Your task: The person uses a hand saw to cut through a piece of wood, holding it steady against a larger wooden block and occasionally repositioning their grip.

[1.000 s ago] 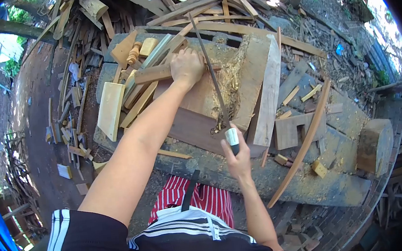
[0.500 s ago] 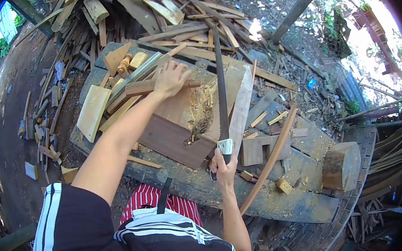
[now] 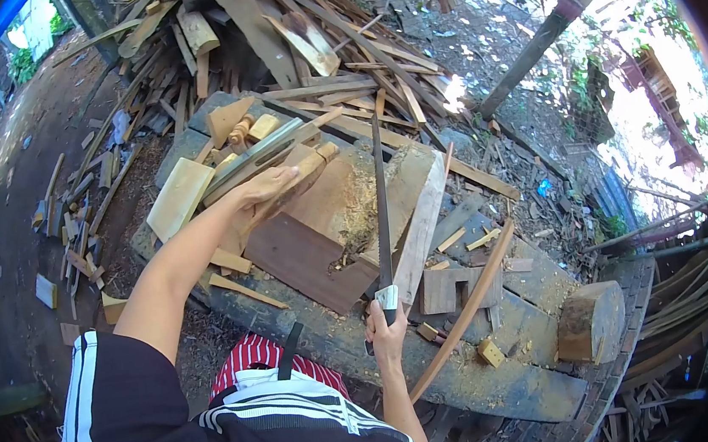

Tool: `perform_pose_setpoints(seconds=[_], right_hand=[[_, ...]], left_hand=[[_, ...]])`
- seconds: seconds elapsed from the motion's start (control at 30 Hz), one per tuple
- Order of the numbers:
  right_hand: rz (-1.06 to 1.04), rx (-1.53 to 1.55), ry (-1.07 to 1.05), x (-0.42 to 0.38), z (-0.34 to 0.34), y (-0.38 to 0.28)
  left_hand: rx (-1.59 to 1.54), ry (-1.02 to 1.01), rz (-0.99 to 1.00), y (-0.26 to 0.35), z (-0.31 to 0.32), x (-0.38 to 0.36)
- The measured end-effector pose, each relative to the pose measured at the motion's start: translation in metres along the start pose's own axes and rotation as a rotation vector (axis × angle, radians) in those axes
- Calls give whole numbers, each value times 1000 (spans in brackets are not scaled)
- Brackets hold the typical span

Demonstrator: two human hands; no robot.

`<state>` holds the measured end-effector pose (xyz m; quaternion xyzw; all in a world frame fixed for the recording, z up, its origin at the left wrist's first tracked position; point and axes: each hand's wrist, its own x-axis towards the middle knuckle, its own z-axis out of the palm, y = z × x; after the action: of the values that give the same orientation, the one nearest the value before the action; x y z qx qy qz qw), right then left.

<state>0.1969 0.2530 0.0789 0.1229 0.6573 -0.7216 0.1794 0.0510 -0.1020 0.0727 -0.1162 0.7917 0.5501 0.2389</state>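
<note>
My right hand (image 3: pixel 386 327) is closed round the white and black handle of a handsaw (image 3: pixel 382 210), whose long dark blade points away from me over the bench. With my left hand (image 3: pixel 270 186) I grip a length of wood (image 3: pixel 308 172), tilted so that its far end points away to the right; the fingers are partly hidden behind it. Beneath lies a wide board (image 3: pixel 322 198) scattered with sawdust, and a darker brown plank (image 3: pixel 302 260) is nearer me. A pale grey board (image 3: pixel 424 218) slants just right of the blade.
The wooden workbench (image 3: pixel 548 377) also bears a thick block (image 3: pixel 590 322), a notched block (image 3: pixel 442 289) and a long curved strip (image 3: pixel 473 303). Left of my hand is a pale board (image 3: pixel 180 199). A heap of scrap timber (image 3: pixel 258 26) rises beyond the bench.
My left hand has gone from resting over the length of wood to gripping it, turning and lifting it nearer me. The saw remains in my right hand, and the view has shifted slightly.
</note>
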Motion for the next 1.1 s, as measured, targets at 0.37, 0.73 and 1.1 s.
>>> perform_pose_setpoints(seconds=[0.37,0.73,1.1], right_hand=[[-94,-351,-136,10,23,-4],[43,-202,-161,23,45,6],[-14,-196,-212,36,32,13]], left_hand=[[891,338,90,-30,-20,27],[948,146,63,-20,-43,35],[1064,150,128,-10,-39,33]])
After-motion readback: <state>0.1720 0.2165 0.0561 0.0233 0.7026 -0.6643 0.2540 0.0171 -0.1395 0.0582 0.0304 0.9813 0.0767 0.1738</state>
